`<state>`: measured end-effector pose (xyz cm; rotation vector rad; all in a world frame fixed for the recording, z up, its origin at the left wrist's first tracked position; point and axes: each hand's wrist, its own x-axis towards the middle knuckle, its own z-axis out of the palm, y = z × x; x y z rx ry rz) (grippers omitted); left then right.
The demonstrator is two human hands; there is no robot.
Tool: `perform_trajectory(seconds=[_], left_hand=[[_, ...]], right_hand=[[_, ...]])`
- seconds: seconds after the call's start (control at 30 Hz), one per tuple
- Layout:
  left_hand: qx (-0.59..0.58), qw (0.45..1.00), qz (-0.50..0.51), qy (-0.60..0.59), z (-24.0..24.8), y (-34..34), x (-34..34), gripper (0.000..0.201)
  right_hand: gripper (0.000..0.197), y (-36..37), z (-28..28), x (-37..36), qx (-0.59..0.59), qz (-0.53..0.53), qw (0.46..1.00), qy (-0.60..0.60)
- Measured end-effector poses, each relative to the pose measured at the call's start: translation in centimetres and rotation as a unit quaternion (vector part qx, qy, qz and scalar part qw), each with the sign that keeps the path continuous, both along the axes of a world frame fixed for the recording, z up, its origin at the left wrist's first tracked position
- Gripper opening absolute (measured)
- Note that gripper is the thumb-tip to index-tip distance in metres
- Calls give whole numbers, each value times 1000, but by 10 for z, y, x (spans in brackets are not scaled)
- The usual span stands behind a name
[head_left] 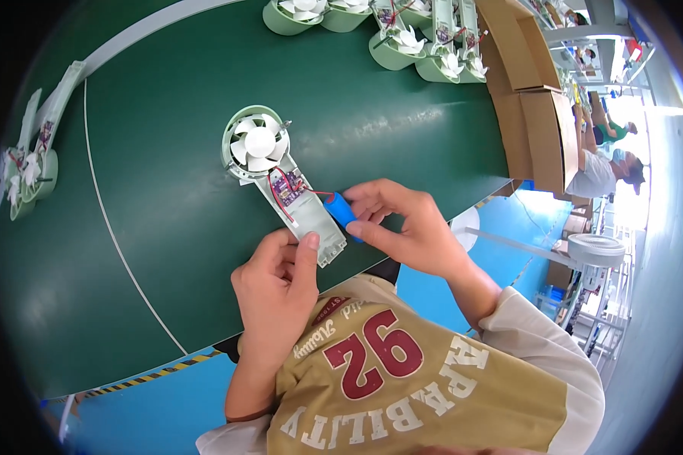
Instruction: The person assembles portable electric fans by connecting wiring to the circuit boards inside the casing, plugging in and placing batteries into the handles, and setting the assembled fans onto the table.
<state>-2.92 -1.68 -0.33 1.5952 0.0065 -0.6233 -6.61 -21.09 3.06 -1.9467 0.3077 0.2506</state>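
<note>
A handheld fan body (305, 212) lies on the green table, its round green head with white blades (259, 142) pointing away from me. In its pale handle sits a small purple circuit board (288, 187) with red wires. My left hand (277, 277) grips the handle's near left edge between thumb and curled fingers. My right hand (402, 224) pinches a blue cylindrical battery (341, 214) just right of the handle, tilted and partly over its edge. A red wire runs from the board to the battery's upper end.
Several similar fan bodies (398, 45) stand along the far side of the table, and more (32, 171) lie at the far left. An open cardboard box (535, 106) is at the right edge. Beyond it, people (599, 167) work near a white fan (596, 250).
</note>
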Motion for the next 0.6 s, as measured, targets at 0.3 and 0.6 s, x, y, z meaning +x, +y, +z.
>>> perform_trajectory(seconds=[0.3,0.6], left_hand=[[50,985,73,-151,-3,3,-1,23],[98,957,59,-265,-11,-2,5,10]], right_hand=[[12,13,11,20,-36,-8,994,-105],[17,17,-5,50,-22,96,988,-118]])
